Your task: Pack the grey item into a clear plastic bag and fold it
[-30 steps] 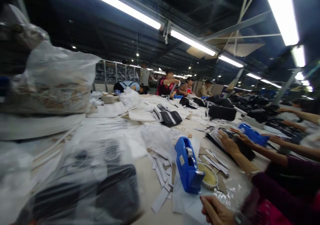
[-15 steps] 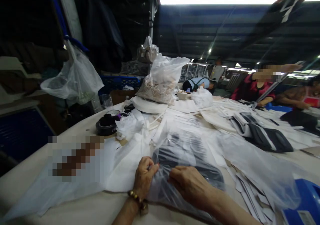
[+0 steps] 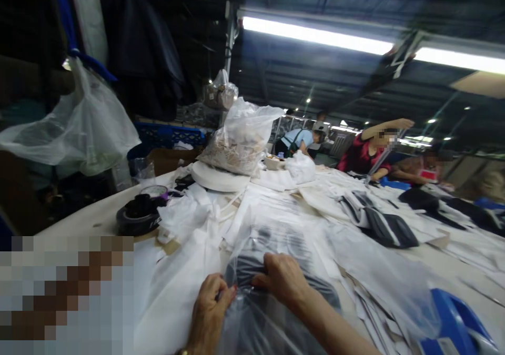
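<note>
A clear plastic bag (image 3: 252, 334) with dark printing lies in front of me on the table. Inside it shows a dark, flat item (image 3: 321, 291), whose kind I cannot make out through the film. My left hand (image 3: 210, 305) is closed at the bag's left edge, thumb and fingers pinching the film. Over the middle of the bag, my right hand (image 3: 284, 280) has its fingers curled closed on the plastic, above the dark item. White sheet material (image 3: 177, 286) lies left of my left hand.
Black tape rolls (image 3: 138, 214) sit at the left. Behind stands a big plastic bag of scraps (image 3: 240, 150) on a white disc (image 3: 213, 177). Right are dark and white pieces (image 3: 389, 224), loose film (image 3: 379, 271) and a blue object (image 3: 453, 313). Several people (image 3: 366, 150) work beyond.
The view has shifted, so the scene sits further left. My right hand has moved up along the bag, away from me. My left hand stays at the bag's left edge.
</note>
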Action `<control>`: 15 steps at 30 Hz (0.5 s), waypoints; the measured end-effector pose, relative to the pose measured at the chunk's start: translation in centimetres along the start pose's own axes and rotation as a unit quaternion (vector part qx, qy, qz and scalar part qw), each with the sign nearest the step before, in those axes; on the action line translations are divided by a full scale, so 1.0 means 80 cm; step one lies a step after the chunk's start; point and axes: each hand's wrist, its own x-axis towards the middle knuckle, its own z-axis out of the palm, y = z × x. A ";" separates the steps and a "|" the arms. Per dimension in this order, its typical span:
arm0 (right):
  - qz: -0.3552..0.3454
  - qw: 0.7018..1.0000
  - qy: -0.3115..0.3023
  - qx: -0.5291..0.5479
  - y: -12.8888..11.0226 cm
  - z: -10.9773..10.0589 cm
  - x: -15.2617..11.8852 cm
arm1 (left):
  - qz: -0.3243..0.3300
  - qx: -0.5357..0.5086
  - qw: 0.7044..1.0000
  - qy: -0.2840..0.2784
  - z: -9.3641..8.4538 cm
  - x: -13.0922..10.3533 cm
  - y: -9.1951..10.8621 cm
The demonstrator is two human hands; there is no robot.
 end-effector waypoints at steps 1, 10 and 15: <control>-0.001 1.000 0.018 -0.003 -0.002 0.006 -0.009 | 0.002 0.003 1.000 -0.006 -0.001 0.002 -0.006; -0.162 0.837 0.522 -0.016 -0.080 0.167 -0.067 | -0.023 -0.003 0.998 -0.051 -0.008 0.011 -0.011; -0.265 0.897 0.348 0.066 0.006 0.103 -0.115 | -0.109 -0.053 0.993 -0.009 -0.010 0.008 0.001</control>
